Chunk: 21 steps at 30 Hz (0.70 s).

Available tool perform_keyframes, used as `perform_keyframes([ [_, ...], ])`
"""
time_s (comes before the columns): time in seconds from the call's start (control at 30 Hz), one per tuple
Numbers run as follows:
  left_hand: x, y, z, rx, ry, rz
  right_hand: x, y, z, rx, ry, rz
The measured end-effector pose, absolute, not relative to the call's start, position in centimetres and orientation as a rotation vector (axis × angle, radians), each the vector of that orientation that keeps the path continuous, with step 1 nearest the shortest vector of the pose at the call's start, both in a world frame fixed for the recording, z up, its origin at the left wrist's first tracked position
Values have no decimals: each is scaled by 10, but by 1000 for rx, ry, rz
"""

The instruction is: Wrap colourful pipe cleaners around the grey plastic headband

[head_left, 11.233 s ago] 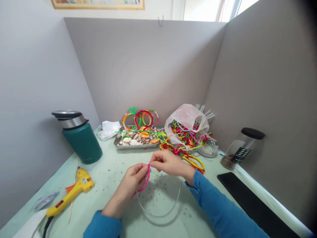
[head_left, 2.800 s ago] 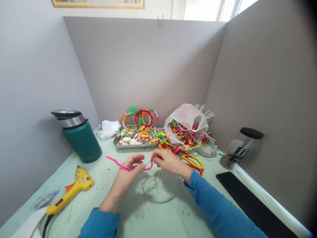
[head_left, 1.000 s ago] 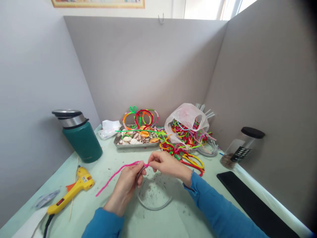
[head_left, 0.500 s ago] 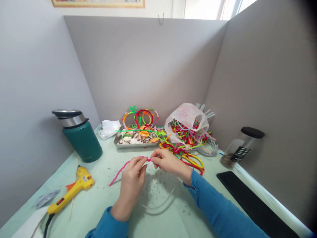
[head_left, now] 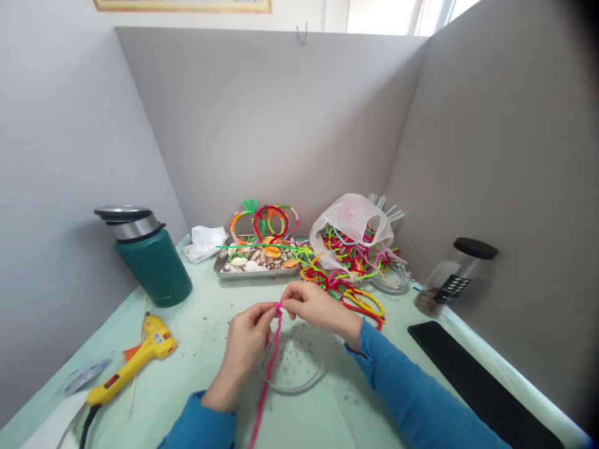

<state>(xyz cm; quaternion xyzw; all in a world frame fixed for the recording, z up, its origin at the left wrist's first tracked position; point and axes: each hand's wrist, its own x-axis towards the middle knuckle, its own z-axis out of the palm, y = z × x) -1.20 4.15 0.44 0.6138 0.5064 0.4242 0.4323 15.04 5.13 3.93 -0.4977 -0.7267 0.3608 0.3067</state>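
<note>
A bright pink pipe cleaner (head_left: 267, 374) hangs from the fingertips of both hands, its long tail running down toward the table's near edge. My left hand (head_left: 248, 337) pinches its upper end from the left. Close against it, my right hand (head_left: 311, 305) pinches the same end with thumb and forefinger. The fingers partly cover the short pink part between them. Below the hands a clear, pale tube bent in an arc (head_left: 299, 390) lies on the table, with the pink tail passing in front of its left end.
A metal tray of shells (head_left: 262, 273) and pipe-cleaner rings (head_left: 271, 224) stand behind. Right of them lies a plastic bag (head_left: 350, 215) of coloured pipe cleaners. A green bottle (head_left: 156, 268) and yellow glue gun (head_left: 133, 368) are left; a clear jar (head_left: 452, 280) and black strip (head_left: 468, 374) right.
The pink tail has swung from lying out to the left to hanging downward in front of the tube. Both hands stay close together, the left one turned slightly.
</note>
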Motion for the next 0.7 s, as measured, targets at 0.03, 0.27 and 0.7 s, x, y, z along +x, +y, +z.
perform_keyframes([
  [0.03, -12, 42, 5, 1425, 1210, 1029, 151, 51, 40, -1307, -1935, 935],
  [0.27, -17, 44, 7, 1041, 925, 901, 150, 49, 42, -1261, -1997, 839],
  [0.7, -17, 37, 14, 1452, 1043, 862, 155, 49, 42, -1221, -2016, 913],
])
